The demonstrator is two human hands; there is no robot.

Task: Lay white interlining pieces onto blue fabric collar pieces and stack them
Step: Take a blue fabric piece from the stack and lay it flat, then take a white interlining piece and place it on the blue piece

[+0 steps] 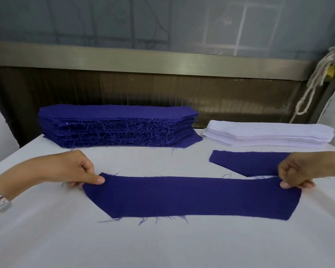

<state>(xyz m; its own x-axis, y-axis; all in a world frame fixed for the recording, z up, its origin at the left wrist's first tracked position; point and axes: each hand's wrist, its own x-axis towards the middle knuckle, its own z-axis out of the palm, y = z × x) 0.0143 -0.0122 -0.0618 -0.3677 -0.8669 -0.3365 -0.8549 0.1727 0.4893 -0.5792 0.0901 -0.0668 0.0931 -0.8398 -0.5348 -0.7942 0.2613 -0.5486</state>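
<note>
My left hand (74,167) is pinching the left corner of a blue piece (191,196), thumb on top. The piece is lying flat across the table (162,244), in front of the blue stack (118,124) and the white stack (269,136). My right hand (302,169) is pinching its right corner, partly covering another blue piece (248,163) lying just behind.

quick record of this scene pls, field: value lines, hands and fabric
left hand: pinches left end of blue collar piece
right hand: pinches its right end
blue collar piece: spread on table, no interlining on it
blue stack: far left, tall
white interlining stack: far right, lower
second blue piece: before white stack, partly behind right hand
</note>
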